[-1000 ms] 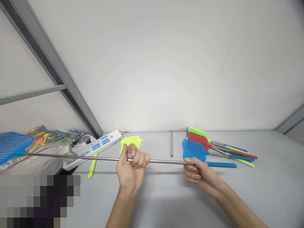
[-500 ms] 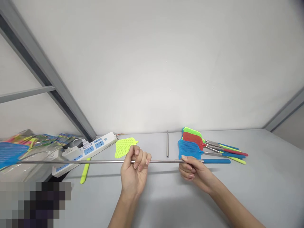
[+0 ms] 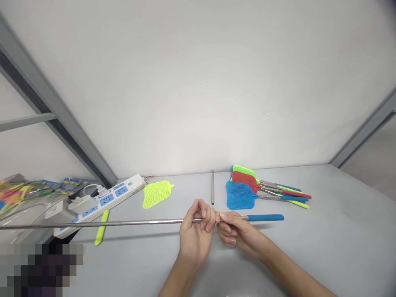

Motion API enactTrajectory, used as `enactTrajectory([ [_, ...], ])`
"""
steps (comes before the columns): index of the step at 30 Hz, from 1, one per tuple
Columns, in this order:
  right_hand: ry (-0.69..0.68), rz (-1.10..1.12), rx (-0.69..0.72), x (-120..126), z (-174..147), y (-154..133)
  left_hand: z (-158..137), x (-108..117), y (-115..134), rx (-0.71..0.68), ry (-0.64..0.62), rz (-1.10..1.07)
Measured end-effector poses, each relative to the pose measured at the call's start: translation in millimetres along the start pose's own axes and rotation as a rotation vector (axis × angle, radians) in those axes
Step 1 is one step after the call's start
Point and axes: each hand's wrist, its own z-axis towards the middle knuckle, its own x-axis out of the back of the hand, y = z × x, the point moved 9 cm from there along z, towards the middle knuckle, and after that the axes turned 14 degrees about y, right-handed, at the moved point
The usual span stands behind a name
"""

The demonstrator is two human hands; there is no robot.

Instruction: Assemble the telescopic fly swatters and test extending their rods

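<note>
Both hands are closed on one extended telescopic fly swatter (image 3: 133, 223), held level above the table. My left hand (image 3: 198, 233) wraps its steel rod, palm up. Against it, my right hand (image 3: 238, 233) grips the rod just short of the blue handle (image 3: 266, 218). The swatter's head lies outside the view at the left. Behind the hands a loose steel rod (image 3: 212, 187) lies on the table. To its left is a yellow-green swatter head (image 3: 157, 194), and farther left a yellow-green handle (image 3: 101, 227).
A pile of swatters with blue (image 3: 240, 195), red and green heads lies right of centre. At the left are a white power strip (image 3: 130, 185) with plugs and plastic bags (image 3: 34, 192) of colourful items. A grey frame post (image 3: 71, 119) and a white wall (image 3: 198, 82) stand behind.
My left hand has slid right along the rod to meet my right hand. The blue swatter head has passed out of view at the left. The view has shifted slightly.
</note>
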Motion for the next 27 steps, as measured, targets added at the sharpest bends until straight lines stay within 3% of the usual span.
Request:
enactTrajectory([
  [8, -0.038, -0.156, 0.011, 1, -2, -1, 0, 0, -2, 0.057, 0.001, -0.032],
  [17, -0.005, -0.170, 0.048, -1, -8, -21, -5, -14, 11, -0.031, 0.006, -0.036],
  [27, 0.017, -0.204, 0.054, 3, -13, -20, -6, -9, 17, -0.051, 0.043, -0.039],
])
